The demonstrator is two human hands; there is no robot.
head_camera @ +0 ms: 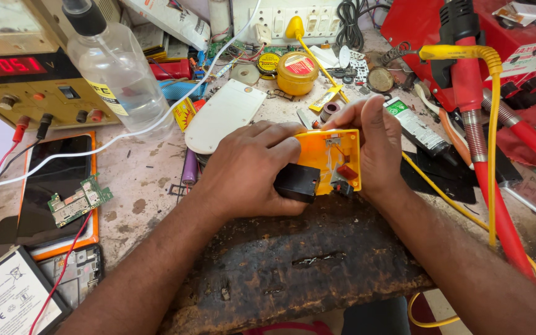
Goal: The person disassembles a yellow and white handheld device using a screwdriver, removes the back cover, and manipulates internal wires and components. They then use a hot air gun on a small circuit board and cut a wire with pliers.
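Nearest the camera, a scorched dark wooden block (293, 260) is lying under both forearms. Just above it, the left hand (249, 170) is curling its fingers over a black block-shaped part (297, 183), pressing it against the open orange casing (336, 158). The right hand (376, 149) is pinching the casing's right edge, thumb on top. The casing's long axis is running left to right between the 2 hands. Beyond, a cluttered stained bench (150, 167) is carrying a clear bottle (116, 68).

At ten o'clock a clear plastic bottle (119, 71); at eight, a green circuit board (79, 201) on a phone (54, 186).
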